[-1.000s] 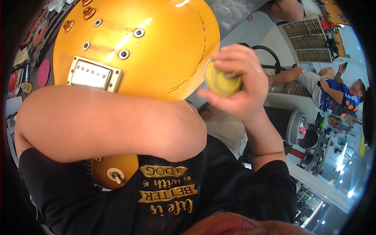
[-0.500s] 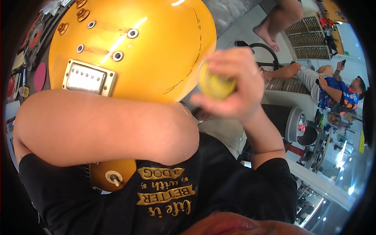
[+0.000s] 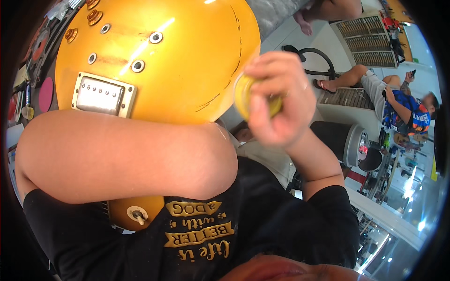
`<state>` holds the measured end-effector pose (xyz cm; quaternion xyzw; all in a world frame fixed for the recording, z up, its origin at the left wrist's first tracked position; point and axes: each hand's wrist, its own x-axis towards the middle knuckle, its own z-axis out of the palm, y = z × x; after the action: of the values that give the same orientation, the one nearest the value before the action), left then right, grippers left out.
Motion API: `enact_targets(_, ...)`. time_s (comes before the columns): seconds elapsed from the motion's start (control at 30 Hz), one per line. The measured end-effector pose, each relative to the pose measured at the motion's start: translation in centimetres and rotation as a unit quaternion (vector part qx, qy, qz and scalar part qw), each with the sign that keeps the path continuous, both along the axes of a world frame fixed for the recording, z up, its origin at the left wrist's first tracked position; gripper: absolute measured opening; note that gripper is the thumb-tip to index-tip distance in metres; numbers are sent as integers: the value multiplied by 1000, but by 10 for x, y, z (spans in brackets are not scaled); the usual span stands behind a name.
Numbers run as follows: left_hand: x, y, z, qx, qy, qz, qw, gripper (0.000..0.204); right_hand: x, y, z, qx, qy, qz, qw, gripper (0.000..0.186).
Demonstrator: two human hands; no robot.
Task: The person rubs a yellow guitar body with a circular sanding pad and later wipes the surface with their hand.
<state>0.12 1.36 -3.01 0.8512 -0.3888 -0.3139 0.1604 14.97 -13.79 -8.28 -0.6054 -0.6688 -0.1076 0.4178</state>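
Note:
A glossy golden-yellow electric guitar body (image 3: 187, 70) lies before me, with a metal-covered pickup (image 3: 101, 95) in a cream ring near its left side. My right hand (image 3: 284, 98) is raised beside the body's right edge. Its fingers and thumb are closed round what looks like a roll of yellow tape (image 3: 243, 97), partly hidden by the fingers. My bent left arm (image 3: 126, 154) crosses over the lower part of the guitar, and my left hand does not show. Below that arm, a toggle switch (image 3: 137, 215) with a pale round plate is visible.
Amber knobs (image 3: 94, 17) and metal-rimmed holes (image 3: 156, 37) dot the guitar top. Tools and a pink disc (image 3: 46, 94) lie at far left. To the right stand a black and silver bin (image 3: 349, 145) and a seated person (image 3: 403, 107); another person's bare leg (image 3: 340, 9) shows at the top.
My right thumb has swung up from below the roll onto its face. The roll has turned a little and shifted slightly left. The bare foot at the top has drawn upward.

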Motion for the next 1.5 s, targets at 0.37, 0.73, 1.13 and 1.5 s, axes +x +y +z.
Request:
enact_targets(0.37,6,7,4,-15,17,-26,999,30,5,7,-4,22,21,-103,994,30)
enact_targets(0.73,15,-1,32,57,117,-7,992,30,-24,4,1,30,21,-67,997,34)
enact_targets(1.13,5,1,22,40,25,-10,999,30,-2,3,-4,-2,5,-70,998,6)
enact_targets(1.5,6,8,10,2,28,-36,999,28,-29,5,4,2,11,-20,1000,12)
